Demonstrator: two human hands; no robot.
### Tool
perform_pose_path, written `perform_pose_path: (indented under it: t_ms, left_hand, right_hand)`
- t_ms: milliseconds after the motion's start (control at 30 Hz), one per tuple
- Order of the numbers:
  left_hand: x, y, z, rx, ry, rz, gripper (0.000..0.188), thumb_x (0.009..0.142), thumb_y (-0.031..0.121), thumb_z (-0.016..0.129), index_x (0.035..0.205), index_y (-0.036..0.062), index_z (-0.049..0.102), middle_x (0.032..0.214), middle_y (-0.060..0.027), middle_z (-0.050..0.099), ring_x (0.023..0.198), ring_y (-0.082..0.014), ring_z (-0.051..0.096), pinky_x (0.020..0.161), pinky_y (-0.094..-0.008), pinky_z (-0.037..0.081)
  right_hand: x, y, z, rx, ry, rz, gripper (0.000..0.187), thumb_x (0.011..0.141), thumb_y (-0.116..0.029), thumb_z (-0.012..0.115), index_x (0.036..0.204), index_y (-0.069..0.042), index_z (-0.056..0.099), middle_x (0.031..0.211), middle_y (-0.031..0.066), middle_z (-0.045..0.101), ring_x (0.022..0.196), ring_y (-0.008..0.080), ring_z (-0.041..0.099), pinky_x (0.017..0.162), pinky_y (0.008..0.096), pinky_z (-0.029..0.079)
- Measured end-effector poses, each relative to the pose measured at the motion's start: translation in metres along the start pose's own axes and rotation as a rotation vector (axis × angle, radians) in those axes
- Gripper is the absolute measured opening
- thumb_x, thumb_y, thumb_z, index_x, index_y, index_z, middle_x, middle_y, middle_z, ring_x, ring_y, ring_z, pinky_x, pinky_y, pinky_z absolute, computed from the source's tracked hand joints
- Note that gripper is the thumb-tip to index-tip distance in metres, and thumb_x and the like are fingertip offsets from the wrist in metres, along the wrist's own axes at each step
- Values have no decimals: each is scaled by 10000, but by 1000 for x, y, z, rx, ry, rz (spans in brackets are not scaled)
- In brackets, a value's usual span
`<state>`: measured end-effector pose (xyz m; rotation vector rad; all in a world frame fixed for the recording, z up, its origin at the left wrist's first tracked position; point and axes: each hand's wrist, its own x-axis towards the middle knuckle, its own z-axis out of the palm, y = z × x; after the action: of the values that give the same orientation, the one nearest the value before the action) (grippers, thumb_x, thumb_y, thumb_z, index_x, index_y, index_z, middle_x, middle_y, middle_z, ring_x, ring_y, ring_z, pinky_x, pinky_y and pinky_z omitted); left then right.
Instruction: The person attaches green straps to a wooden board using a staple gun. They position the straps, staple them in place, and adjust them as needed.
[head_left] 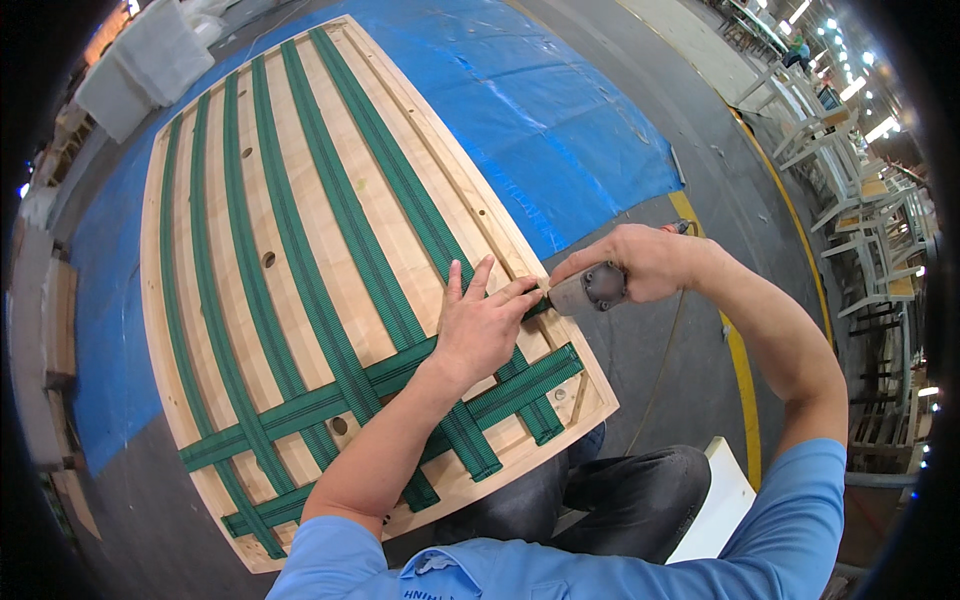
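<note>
A wooden panel frame (530, 238) lies tilted before me, crossed by green webbing straps (310, 270). My left hand (478, 325) rests on its right part, fingers spread, fingertips by the short end of a cross strap (537, 305). My right hand (645, 262) grips a grey staple gun (590, 290), which looks air-driven, with a fitting (682, 227) at its back. Its nose meets the frame's right edge at that strap end, just beside my left fingertips. The exact contact point is hidden. Two longer cross straps (525, 385) weave through the lengthwise ones near me.
Blue sheeting (560, 130) covers the floor beyond the frame. A thin hose (660, 385) trails on the grey floor at right, near a yellow line (740, 370). White chair frames (850, 190) are stacked far right. Pale plastic bins (145, 65) stand far left.
</note>
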<state>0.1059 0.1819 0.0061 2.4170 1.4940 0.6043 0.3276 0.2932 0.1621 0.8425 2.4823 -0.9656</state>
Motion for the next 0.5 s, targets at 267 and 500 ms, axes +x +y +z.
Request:
perform_pose_path:
  t_ms: [267, 500]
  left_hand:
    - [2, -2, 0, 9, -3, -2, 390, 1000, 157, 598, 1371, 254, 667, 1513, 87, 572, 1521, -400, 348, 1235, -715, 134]
    - [2, -4, 0, 16, -13, 0, 375, 1023, 168, 579, 1375, 261, 664, 1509, 90, 576, 1528, -390, 339, 1242, -717, 117]
  right_hand:
    - [9, -1, 0, -23, -39, 30, 745, 704, 121, 686, 1390, -167, 654, 1257, 119, 744, 1135, 332, 715, 955, 416, 564]
    - [11, 4, 0, -107, -35, -11, 658, 814, -66, 826, 1414, -237, 618, 1104, 94, 779, 1026, 295, 747, 904, 431, 570]
